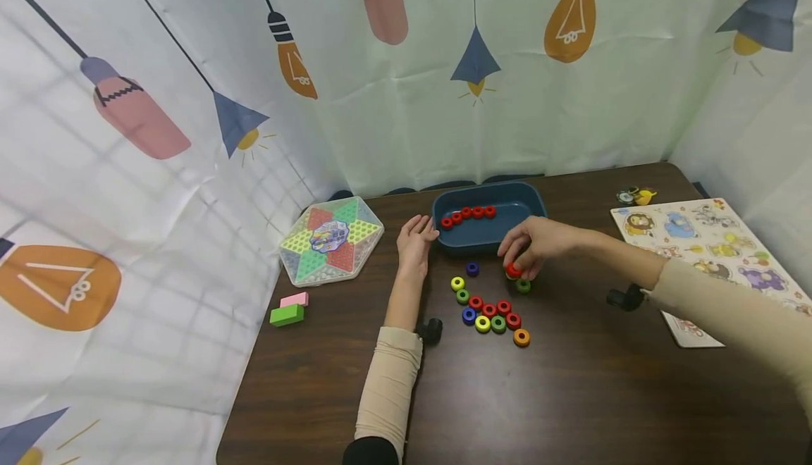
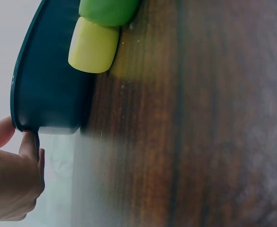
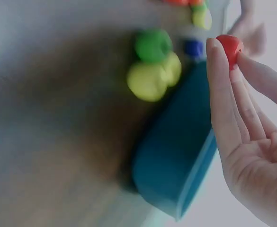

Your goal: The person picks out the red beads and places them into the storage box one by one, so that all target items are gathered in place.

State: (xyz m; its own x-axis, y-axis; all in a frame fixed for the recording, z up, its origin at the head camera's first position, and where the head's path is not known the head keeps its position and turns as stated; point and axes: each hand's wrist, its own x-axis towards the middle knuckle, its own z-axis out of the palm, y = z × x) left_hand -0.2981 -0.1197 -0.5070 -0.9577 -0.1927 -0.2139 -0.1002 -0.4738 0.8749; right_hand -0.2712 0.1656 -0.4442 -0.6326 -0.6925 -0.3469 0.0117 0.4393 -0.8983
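My right hand [image 1: 536, 243] pinches a red bead [image 3: 230, 49] between thumb and fingertips, above green [image 1: 523, 286] and yellow beads near the front of a dark blue tray [image 1: 472, 241]. Several red beads [image 1: 478, 212] lie in a curved row inside it. My left hand [image 1: 414, 243] rests against the tray's left end, fingers loosely extended and thumb at the rim, as the left wrist view also shows. In front of the tray, a bent chain of beads in red [image 1: 489, 311], yellow [image 1: 457, 284], green, blue and orange [image 1: 521, 337] lies on the table.
A star-patterned board game box [image 1: 330, 239] lies left of my left hand. Green [image 1: 287, 315] and pink [image 1: 294, 299] blocks are near the table's left edge. On the right are an animal picture board [image 1: 717, 239] and small yellow trinkets [image 1: 642, 196]. A patterned curtain [image 1: 431, 120] stands behind.
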